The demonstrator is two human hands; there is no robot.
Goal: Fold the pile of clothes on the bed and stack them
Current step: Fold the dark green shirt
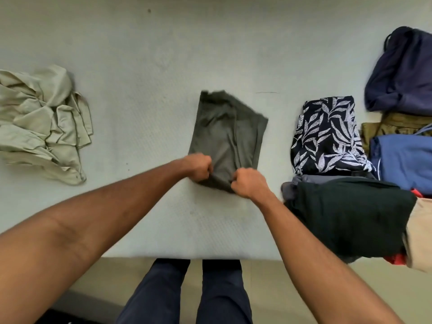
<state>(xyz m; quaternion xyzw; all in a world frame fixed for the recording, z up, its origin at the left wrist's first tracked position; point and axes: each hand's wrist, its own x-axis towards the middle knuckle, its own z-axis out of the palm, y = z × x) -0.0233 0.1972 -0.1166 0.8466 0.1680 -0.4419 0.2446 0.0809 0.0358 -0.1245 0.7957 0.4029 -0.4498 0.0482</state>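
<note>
Dark navy trouser legs (187, 293) are standing on a pale floor (280, 288) right against the near edge of the bed (145, 66), and two bare forearms are reaching out over the mattress. The left hand (197, 168) is curling tightly around the near left corner of a grey-green garment (224, 136), and the right hand (249, 183) is gripping the near right corner in the same way, knuckles up and fingers bunching the cloth. Both fists are sitting close together, with the near hem raised a little between them. That garment is lying partly folded into a narrow oblong near the middle of the bed, its far end looking blurred. Well apart on the left, a crumpled beige garment (42, 122) is sprawling unfolded. On the right, a folded navy piece with a white leaf print (327, 136) is lying flat, with a black garment (346, 213) resting just nearer the camera on top of something grey. Beyond those, a blue garment (404, 160), an olive-brown one (397, 125), a dark navy bundle (402, 73) and a tan piece (420, 232) are crowding the right edge.
</note>
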